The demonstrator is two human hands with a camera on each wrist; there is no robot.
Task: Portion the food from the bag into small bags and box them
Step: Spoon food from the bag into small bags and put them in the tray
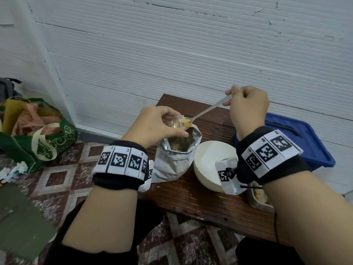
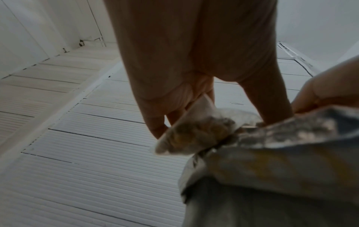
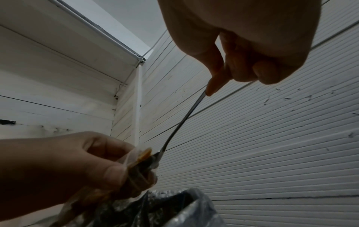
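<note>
A: Spooning food into the small bag (image 1: 180, 122), right? Where's it sit?

B: Pinched in the left hand (image 1: 155, 125) grip, mouth held open, just above the foil bag (image 1: 176, 150) on the bench (image 1: 191, 197). Spoon (image 1: 208, 109) tip's at the mouth w/ a load; right hand (image 1: 248, 106) grip is curled round the handle end.

A: Tips?

B: Keep the mouth wide, tilt the spoon slowly, stay over the foil bag so spills drop back. White bowl (image 1: 208, 159) sits just right of it.

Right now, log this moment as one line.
left hand: holds small bag over foil bag | right hand: spoon tipping food in | bowl: beside
</note>
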